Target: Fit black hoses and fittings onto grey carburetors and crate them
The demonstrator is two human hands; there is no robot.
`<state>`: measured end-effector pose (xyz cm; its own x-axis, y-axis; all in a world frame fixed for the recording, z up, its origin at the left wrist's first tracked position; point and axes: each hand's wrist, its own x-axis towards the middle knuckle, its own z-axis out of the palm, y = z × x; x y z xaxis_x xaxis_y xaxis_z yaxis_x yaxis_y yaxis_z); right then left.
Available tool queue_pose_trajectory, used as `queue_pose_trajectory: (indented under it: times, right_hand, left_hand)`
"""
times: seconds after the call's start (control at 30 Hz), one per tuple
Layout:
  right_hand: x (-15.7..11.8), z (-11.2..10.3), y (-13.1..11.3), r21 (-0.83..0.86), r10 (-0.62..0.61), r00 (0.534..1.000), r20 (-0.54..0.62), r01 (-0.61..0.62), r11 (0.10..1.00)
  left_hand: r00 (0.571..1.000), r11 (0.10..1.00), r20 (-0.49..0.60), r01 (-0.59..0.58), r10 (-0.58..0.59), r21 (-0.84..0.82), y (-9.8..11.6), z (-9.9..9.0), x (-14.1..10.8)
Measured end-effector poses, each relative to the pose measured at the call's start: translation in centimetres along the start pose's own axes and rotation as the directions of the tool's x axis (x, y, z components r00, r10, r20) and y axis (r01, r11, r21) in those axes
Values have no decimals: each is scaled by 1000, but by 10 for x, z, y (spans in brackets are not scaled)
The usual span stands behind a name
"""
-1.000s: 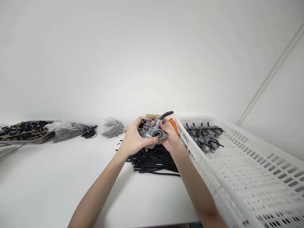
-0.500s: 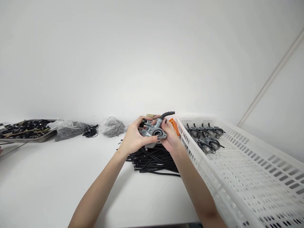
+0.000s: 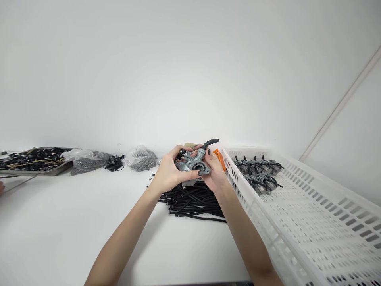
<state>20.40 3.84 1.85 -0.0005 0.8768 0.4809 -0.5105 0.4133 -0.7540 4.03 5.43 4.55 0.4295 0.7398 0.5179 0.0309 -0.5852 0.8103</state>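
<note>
- The left hand [image 3: 168, 174] and the right hand [image 3: 214, 171] both hold a small grey metal engine part [image 3: 193, 165]. It is up in the air, just above the desk [image 3: 59, 222].
- The left hand wraps round the left side of the part. The right hand pinches its right side. Two hands keep it steady, and its round hole faces the person so they can see it well.
- A short black hose [image 3: 210, 142] sticks up from the top of the part, near the right fingers.
- A pile of black tubes [image 3: 190, 200] lies on the desk right under the hands, close enough to grab.
- A white crate [image 3: 312, 222] stands just to the right. More grey parts [image 3: 258, 174] like this one lie in its far end, side by side.
- Far to the left are bags of small bits [image 3: 86, 161] and a metal tray [image 3: 32, 169] with black pieces.
</note>
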Motion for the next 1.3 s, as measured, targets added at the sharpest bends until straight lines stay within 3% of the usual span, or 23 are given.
queue_pose_trajectory:
  times: [0.17, 0.93, 1.3]
  right_hand:
    - [0, 3, 0, 7, -28, 1000, 3, 28, 1000]
    - [-3, 4, -2, 55, 50, 999, 0, -50, 997]
    - [-3, 6, -2, 53, 8, 1000, -4, -7, 999]
  left_hand:
    - [1000, 1000, -1, 6, -6, 10, 1, 0, -1]
    - [1000, 999, 13, -28, 28, -45, 3, -2, -2]
    - [1000, 998, 20, -8, 9, -58, 1, -3, -1]
